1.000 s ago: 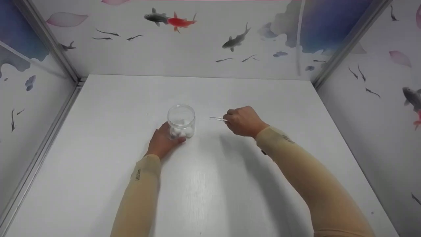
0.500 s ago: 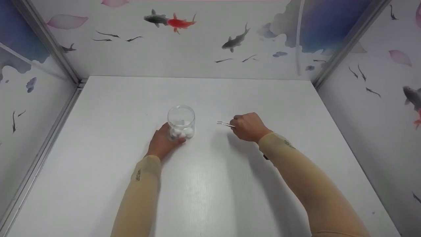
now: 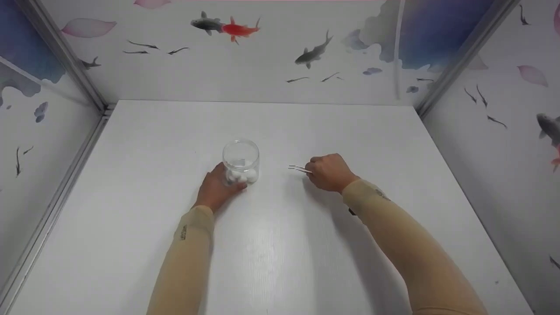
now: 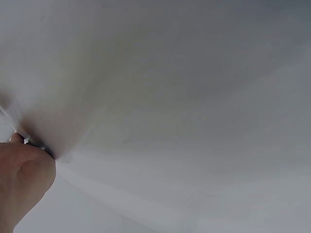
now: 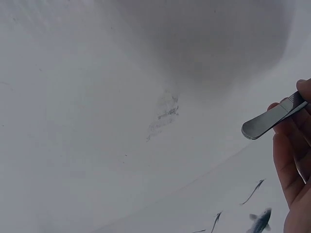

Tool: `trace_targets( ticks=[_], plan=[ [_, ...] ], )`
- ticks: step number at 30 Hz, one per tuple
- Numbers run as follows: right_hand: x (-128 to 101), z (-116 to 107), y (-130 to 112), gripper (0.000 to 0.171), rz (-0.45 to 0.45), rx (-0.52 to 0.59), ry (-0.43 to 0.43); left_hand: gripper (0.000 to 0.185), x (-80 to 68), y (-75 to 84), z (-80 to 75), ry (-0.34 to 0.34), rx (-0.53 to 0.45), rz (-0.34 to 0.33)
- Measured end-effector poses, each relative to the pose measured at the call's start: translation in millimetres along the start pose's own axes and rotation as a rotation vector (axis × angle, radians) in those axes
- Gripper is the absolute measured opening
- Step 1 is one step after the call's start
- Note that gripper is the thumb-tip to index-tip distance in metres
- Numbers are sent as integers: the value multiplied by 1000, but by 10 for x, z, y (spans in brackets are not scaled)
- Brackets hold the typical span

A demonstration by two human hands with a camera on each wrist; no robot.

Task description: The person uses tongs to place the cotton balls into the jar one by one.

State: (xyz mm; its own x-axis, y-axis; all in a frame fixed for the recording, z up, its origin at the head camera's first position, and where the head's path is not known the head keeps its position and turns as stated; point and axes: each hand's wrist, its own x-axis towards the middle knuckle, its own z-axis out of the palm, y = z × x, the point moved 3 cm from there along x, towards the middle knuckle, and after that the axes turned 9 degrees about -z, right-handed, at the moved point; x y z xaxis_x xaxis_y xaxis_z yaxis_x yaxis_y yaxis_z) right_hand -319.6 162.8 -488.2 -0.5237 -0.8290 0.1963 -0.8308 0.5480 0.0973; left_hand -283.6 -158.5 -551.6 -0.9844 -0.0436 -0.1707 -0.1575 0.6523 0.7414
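Note:
A clear, open-topped jar (image 3: 241,154) stands upright on the white table, with several white cotton balls (image 3: 242,176) at its bottom. My left hand (image 3: 218,188) holds the jar low on its left and near side, the thumb across the front. To the right of the jar, my right hand (image 3: 330,172) pinches a pair of metal tweezers (image 3: 301,169) above the table. Their two tips point left towards the jar, slightly apart, and nothing shows between them. In the right wrist view the rounded back end of the tweezers (image 5: 267,122) sticks out from the fingers.
The white table (image 3: 262,262) meets a back wall (image 3: 262,83) printed with fish and petals. Similar panels with metal corner posts rise at the left and right. A grey smudge (image 5: 165,114) marks the surface in the right wrist view.
My right hand with the tweezers has moved a little right and nearer to me, slowing over the last half second. The left hand and jar have stayed put.

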Motion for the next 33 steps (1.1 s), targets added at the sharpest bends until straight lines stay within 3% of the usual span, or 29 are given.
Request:
trace_targets(
  ticks=[14,33],
  plan=[
    [81,103,-58,11,48,21,-34,96,-11,35,-23,18,18,18],
    [119,170,-100,11,45,31,13,97,2,1,-12,12,0,2]
  ],
)
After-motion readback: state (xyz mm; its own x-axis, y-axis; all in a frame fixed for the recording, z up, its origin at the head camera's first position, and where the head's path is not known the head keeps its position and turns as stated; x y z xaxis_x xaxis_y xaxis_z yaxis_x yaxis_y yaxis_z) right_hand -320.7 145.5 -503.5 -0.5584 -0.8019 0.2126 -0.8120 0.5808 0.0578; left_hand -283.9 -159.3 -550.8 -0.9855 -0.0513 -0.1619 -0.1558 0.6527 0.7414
